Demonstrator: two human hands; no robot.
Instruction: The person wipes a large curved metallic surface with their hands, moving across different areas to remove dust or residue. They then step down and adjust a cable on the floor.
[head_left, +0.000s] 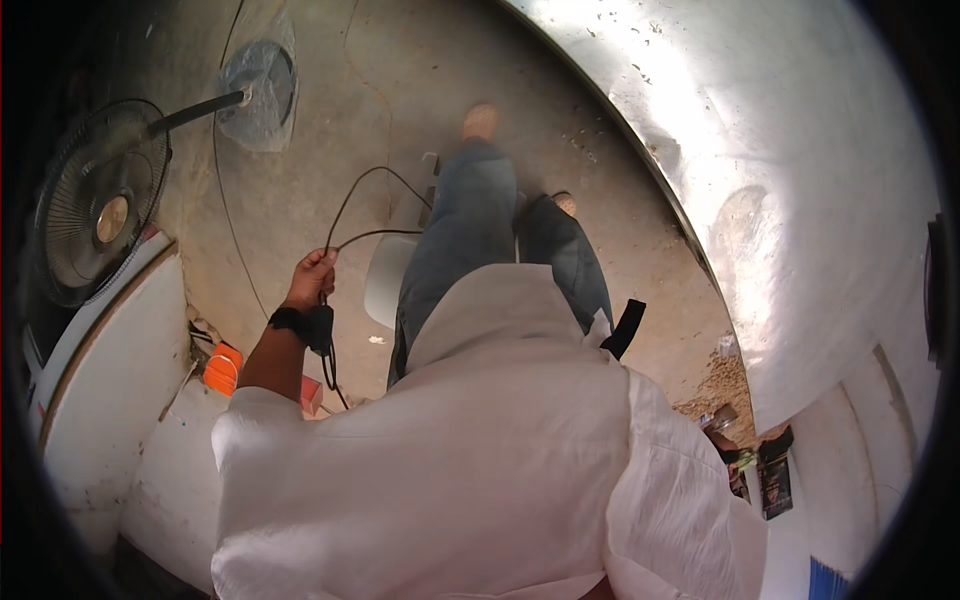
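Observation:
My left hand (313, 274) is closed around a thin black cable (352, 187). From the fingers the cable makes a loop that runs toward my left leg and passes out of sight there. A small black box-like piece (321, 330) hangs just below this hand, beside a black wristband (289, 321); I cannot tell whether the two are joined. More cable dangles under it. Near the left leg a pale, smooth object (386, 277) shows in part, mostly hidden by the jeans (472, 202). My right hand is out of view.
A pedestal fan (112, 202) stands at left, its base (259, 94) wrapped in clear plastic. Another cable (225, 195) crosses the concrete floor. An orange object (223, 369) lies by the low white wall (120, 375). A large shiny sheet-like surface (750, 210) curves along the right, with scattered granules (724, 382) below.

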